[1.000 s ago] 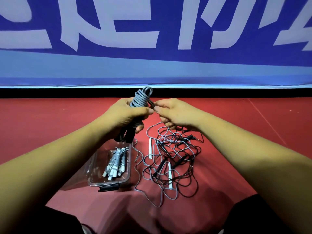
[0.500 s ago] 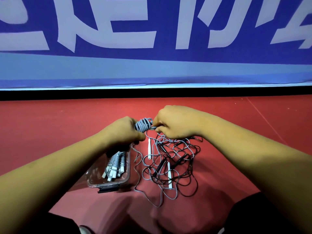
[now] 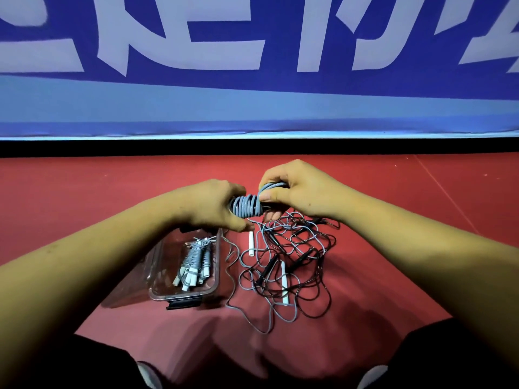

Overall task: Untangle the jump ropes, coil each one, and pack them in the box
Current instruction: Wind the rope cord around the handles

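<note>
The wound grey jump rope (image 3: 245,205) lies crosswise, long axis left to right, its left end gripped by the curled left hand (image 3: 207,206) and its right end pinched by the right hand (image 3: 296,192), near the far end of the clear box (image 3: 179,297), which holds perhaps two coiled ropes (image 3: 194,259), beside the loose tangle (image 3: 292,259).

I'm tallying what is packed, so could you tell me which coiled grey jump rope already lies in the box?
The white-handled coil lying inside the clear box; the other grey coil is gripped by the left hand and right hand.
</note>
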Available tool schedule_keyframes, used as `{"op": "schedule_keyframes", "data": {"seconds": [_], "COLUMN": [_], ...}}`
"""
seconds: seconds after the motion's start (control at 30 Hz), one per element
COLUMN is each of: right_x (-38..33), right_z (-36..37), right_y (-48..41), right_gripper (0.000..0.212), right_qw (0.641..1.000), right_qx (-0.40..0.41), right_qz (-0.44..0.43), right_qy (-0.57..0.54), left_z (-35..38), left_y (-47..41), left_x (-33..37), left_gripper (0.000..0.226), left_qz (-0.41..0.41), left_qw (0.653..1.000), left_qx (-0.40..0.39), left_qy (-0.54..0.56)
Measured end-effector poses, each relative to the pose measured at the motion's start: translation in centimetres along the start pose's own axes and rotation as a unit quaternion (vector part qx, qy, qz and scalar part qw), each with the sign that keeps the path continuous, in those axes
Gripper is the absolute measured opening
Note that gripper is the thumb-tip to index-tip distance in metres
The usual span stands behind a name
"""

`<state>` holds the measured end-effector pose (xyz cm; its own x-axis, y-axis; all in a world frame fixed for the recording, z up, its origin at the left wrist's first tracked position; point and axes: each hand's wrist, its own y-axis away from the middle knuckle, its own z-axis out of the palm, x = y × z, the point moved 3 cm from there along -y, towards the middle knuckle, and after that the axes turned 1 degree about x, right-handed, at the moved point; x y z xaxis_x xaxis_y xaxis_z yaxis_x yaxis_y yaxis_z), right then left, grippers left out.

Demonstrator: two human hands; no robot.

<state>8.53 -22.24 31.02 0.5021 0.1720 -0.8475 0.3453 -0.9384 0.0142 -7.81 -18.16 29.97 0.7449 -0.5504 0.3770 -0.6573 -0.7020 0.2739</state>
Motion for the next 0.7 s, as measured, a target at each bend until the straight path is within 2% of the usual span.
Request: {"op": "schedule_keyframes", "data": {"seconds": [0.07, 0.17, 0.3, 0.37, 0.5, 0.63, 0.7], "right_x": [-0.2, 0.0, -0.4, -0.6, -0.5, 0.1, -0.1], "right_z": [0.1, -0.3, -0.8, -1.2, -1.6, -1.4, -1.8], "right_y": [0.3, 0.5, 1.1, 1.6, 2.2, 2.3, 2.1], "right_gripper": [0.012, 0.013, 0.015, 0.017, 0.006, 0.014, 0.016], "right_qw": [0.999, 0.999, 0.998, 0.997, 0.998, 0.998, 0.997], "right_qx": [-0.002, 0.015, 0.023, 0.031, 0.021, 0.015, 0.039], "right_qz": [0.010, 0.011, 0.015, 0.019, -0.007, 0.003, -0.005], "right_qy": [-0.032, -0.030, -0.058, -0.068, -0.051, -0.062, -0.070], "left_z": [-0.4, -0.5, 0.2, 0.4, 0.3, 0.1, -0.1], "left_y": [0.1, 0.0, 0.2, 0.6, 0.9, 1.1, 1.3], "left_x": [-0.1, 0.0, 1.1, 1.3, 1.6, 1.8, 2.5], "left_gripper": [0.056, 0.078, 0.070, 0.070, 0.065, 0.074, 0.069], "left_qz": [0.023, 0.015, 0.056, 0.113, 0.192, 0.180, 0.177], "left_qw": [0.996, 0.967, 0.936, 0.917, 0.917, 0.944, 0.960], "left_qx": [0.042, 0.131, 0.235, 0.291, 0.257, 0.198, 0.187], "left_qy": [-0.073, -0.218, -0.255, -0.247, -0.236, -0.194, -0.109]}}
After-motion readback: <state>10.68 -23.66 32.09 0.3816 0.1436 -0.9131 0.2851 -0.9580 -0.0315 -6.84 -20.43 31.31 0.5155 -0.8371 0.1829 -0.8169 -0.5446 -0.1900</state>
